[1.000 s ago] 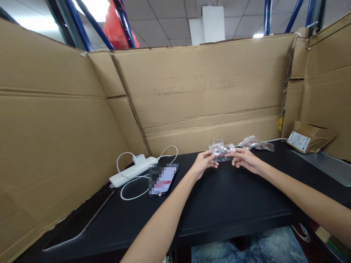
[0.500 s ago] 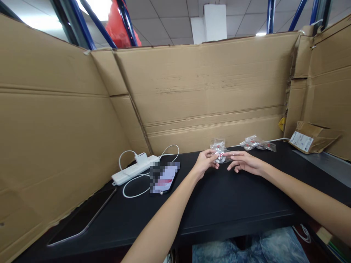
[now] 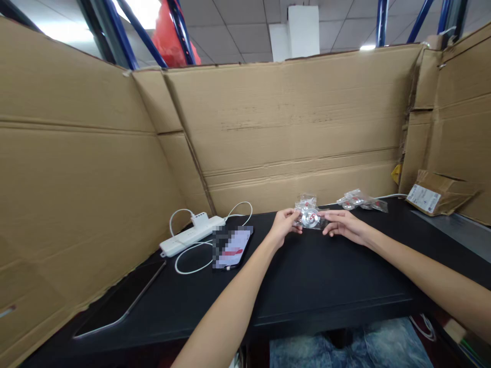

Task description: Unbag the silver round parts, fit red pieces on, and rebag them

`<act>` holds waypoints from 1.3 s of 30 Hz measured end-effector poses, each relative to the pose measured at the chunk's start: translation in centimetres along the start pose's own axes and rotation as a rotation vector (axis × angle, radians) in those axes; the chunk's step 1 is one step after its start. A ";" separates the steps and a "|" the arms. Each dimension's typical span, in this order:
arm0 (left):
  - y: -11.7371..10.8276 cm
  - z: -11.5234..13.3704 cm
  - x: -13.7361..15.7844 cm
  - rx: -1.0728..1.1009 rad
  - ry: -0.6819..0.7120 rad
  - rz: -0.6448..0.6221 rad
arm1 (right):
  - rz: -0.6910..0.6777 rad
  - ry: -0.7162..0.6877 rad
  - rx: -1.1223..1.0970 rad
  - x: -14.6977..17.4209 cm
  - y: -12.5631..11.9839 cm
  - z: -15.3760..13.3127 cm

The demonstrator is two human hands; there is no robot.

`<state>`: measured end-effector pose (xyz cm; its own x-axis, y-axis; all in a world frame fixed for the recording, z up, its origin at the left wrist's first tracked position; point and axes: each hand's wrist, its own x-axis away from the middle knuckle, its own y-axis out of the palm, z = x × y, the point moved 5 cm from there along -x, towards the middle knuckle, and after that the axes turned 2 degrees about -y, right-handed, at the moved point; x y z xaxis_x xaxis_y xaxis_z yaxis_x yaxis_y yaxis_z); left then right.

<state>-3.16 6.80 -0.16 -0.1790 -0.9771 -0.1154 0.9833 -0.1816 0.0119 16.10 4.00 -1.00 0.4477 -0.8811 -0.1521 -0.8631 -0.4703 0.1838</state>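
Packet (image 3: pixel 310 221), clear plastic around a silvery disc (image 3: pixel 310 218), was just right of the left hand (image 3: pixel 284 225), which pinched its left edge; the right hand (image 3: pixel 344 225), loosely spread, touched its right side, any grip there impossible to tell.

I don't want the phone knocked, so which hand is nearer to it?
Left. The left hand is to the right of the phone, at the clear packet's left side; the right hand is farther right, at the packet's right side.
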 end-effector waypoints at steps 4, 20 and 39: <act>0.5 0.0 0.2 0.053 -0.019 -0.042 | -0.017 0.008 0.004 -0.2 -0.2 0.4; 1.0 0.4 0.6 0.144 0.012 -0.022 | -0.123 0.008 -0.035 -0.1 -0.3 0.5; 2.9 1.6 1.5 0.257 0.100 -0.295 | 0.000 0.048 -0.133 -0.5 -1.0 1.2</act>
<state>-0.64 4.64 1.31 -0.4361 -0.8653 -0.2470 0.8476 -0.4872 0.2104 16.43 4.99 -2.23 0.4614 -0.8808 -0.1063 -0.8259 -0.4702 0.3110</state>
